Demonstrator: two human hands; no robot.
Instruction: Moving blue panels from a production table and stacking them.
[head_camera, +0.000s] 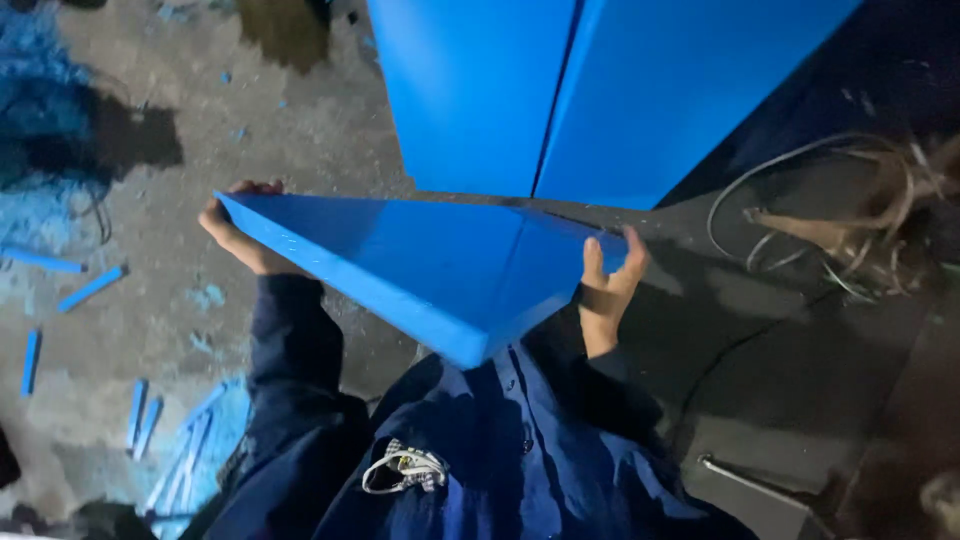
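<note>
I hold a thick blue foam board (430, 265) flat in front of my chest, one corner pointing toward me. My left hand (232, 235) grips its left edge, fingers curled over the top. My right hand (608, 280) clasps its right edge, thumb on the upper face. Both my arms are in dark blue sleeves. Two more large blue boards (560, 90) lie side by side just beyond the one I hold, on a dark work surface (780, 330).
Thin blue foam strips (90, 288) and blue scraps litter the dusty concrete floor on the left. A tangle of strapping bands (840, 215) lies on the dark surface at the right. A checked cloth (405, 468) hangs at my front.
</note>
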